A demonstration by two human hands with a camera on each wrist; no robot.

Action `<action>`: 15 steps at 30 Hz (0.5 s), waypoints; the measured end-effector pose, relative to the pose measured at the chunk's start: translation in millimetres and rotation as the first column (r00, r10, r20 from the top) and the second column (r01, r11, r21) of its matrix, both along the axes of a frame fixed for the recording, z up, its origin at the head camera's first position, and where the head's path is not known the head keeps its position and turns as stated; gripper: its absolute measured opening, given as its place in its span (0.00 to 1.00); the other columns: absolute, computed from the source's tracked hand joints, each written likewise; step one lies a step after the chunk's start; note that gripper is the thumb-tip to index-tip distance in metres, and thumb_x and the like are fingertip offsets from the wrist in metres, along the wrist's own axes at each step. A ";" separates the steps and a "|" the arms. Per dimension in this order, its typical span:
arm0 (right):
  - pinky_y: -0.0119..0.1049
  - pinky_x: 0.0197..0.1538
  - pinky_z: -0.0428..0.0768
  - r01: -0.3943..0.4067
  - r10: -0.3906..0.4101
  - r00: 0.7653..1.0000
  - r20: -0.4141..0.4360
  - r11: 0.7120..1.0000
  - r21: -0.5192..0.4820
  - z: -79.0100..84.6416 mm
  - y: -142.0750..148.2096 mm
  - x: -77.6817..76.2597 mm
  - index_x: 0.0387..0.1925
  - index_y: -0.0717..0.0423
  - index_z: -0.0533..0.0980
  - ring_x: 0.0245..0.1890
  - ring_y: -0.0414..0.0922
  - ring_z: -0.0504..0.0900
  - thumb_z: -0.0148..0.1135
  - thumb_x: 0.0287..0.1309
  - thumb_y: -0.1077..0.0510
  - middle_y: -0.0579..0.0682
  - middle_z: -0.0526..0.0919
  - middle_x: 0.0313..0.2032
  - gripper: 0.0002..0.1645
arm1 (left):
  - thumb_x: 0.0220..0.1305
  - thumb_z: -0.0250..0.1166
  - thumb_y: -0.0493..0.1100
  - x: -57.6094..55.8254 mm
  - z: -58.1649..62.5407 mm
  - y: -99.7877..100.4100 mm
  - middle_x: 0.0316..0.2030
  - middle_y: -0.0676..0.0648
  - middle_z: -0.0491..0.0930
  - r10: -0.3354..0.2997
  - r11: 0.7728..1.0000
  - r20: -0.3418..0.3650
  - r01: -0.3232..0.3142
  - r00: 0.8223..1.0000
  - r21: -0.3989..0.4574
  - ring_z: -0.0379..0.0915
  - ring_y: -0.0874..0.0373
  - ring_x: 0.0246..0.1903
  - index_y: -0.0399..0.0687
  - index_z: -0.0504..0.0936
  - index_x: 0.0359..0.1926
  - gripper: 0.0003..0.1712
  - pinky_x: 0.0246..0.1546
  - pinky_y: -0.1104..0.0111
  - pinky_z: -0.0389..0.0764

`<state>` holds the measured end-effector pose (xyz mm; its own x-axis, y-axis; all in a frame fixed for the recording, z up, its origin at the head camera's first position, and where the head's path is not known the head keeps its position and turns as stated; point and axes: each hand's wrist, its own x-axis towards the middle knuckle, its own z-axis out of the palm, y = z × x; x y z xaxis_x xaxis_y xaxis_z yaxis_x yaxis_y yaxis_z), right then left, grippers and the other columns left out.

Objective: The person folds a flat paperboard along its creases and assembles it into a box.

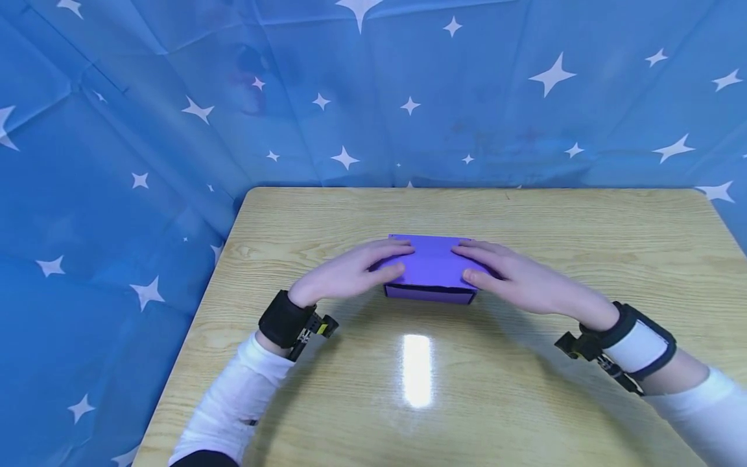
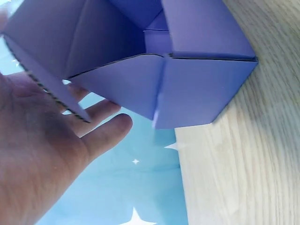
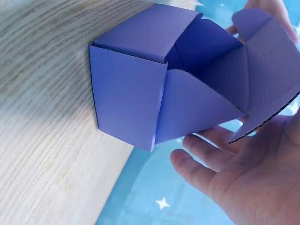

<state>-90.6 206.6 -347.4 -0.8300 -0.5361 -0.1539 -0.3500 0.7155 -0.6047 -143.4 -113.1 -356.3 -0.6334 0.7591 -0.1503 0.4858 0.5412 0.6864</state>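
A small purple cardboard box (image 1: 430, 295) stands on the table, its hinged lid (image 1: 434, 263) raised a little at the front. Both wrist views look into the box through the gap, past a slanted side flap (image 2: 122, 82) and the lid's tuck flap (image 3: 269, 61). My left hand (image 1: 356, 267) lies at the lid's left side, fingers extended and fingertips on its top. On the opposite side, my right hand (image 1: 519, 275) touches the lid the same way, its thumb near the front corner. The wrist views show straight fingers (image 3: 194, 171) beside the box. The box's back is hidden.
The light wooden table (image 1: 327, 415) carries a bright light reflection in front of the box. Behind it and on the left hangs a blue cloth (image 1: 373, 78) with white stars. Each wrist wears a black strap (image 1: 284, 319) with a small camera.
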 end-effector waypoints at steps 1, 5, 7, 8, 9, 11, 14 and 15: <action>0.70 0.78 0.63 0.000 0.000 1.000 0.003 1.000 -0.006 -0.1 0.1 -0.6 0.81 0.51 0.61 0.81 0.68 0.58 0.47 0.82 0.43 0.63 0.60 0.81 0.35 | 0.84 0.47 0.57 -0.8 -1.0 0.2 0.82 0.46 0.62 0.009 1.000 0.017 -0.009 1.000 0.014 0.53 0.46 0.84 0.53 0.66 0.80 0.32 0.85 0.49 0.57; 0.69 0.79 0.63 -0.013 0.013 1.000 0.013 1.000 -0.012 -0.3 0.5 -4.7 0.81 0.52 0.60 0.81 0.67 0.59 0.47 0.82 0.43 0.63 0.61 0.81 0.35 | 0.84 0.44 0.59 -4.1 -2.8 2.6 0.82 0.47 0.61 0.031 0.999 0.052 -0.032 0.998 0.022 0.52 0.48 0.84 0.54 0.65 0.80 0.32 0.85 0.50 0.57; 0.69 0.79 0.63 -0.020 0.020 1.000 0.012 1.000 -0.004 -1.7 0.5 -6.5 0.81 0.51 0.60 0.81 0.67 0.58 0.47 0.82 0.42 0.63 0.60 0.81 0.36 | 0.83 0.49 0.60 -5.7 -4.2 4.9 0.82 0.47 0.60 0.022 1.000 0.029 -0.021 0.999 -0.005 0.51 0.48 0.84 0.54 0.65 0.80 0.33 0.85 0.51 0.57; 0.68 0.79 0.63 -0.019 0.019 1.000 0.012 1.000 0.002 -3.1 0.5 -6.9 0.81 0.51 0.60 0.81 0.66 0.58 0.48 0.82 0.42 0.63 0.60 0.81 0.36 | 0.82 0.51 0.59 -6.3 -5.3 5.9 0.82 0.47 0.60 0.013 1.000 0.012 -0.013 1.000 -0.020 0.51 0.48 0.84 0.54 0.64 0.81 0.34 0.85 0.51 0.57; 0.68 0.79 0.63 -0.017 0.017 1.000 0.008 1.000 0.007 -4.8 0.3 -6.9 0.82 0.51 0.60 0.81 0.67 0.58 0.49 0.81 0.41 0.63 0.59 0.81 0.37 | 0.80 0.54 0.59 -6.7 -6.6 6.9 0.82 0.47 0.60 0.007 0.999 -0.006 -0.007 1.000 -0.034 0.50 0.48 0.84 0.54 0.64 0.81 0.35 0.85 0.51 0.57; 0.69 0.78 0.64 -0.011 0.011 1.000 -0.012 1.000 0.022 -9.5 -0.3 -6.2 0.81 0.51 0.60 0.81 0.67 0.59 0.51 0.80 0.40 0.63 0.59 0.82 0.38 | 0.78 0.58 0.59 -6.7 -9.9 8.6 0.82 0.46 0.60 -0.005 0.999 -0.040 0.003 0.999 -0.052 0.51 0.47 0.84 0.52 0.65 0.80 0.37 0.85 0.51 0.57; 0.69 0.77 0.65 0.011 -0.009 0.999 -0.049 0.999 0.050 -18.9 -1.3 -3.2 0.82 0.51 0.60 0.81 0.68 0.59 0.54 0.78 0.39 0.63 0.57 0.82 0.41 | 0.75 0.62 0.60 -4.6 -15.0 10.3 0.83 0.45 0.59 -0.003 0.997 -0.074 -0.003 0.997 -0.077 0.50 0.46 0.85 0.52 0.65 0.80 0.40 0.85 0.50 0.57; 0.69 0.77 0.66 0.017 -0.013 0.998 -0.067 0.998 0.061 -22.1 -1.9 -2.1 0.82 0.51 0.59 0.81 0.68 0.59 0.55 0.77 0.38 0.63 0.57 0.82 0.42 | 0.74 0.63 0.60 -3.6 -16.6 10.9 0.83 0.45 0.58 0.002 0.997 -0.081 -0.009 0.997 -0.083 0.49 0.46 0.85 0.52 0.64 0.81 0.41 0.85 0.50 0.56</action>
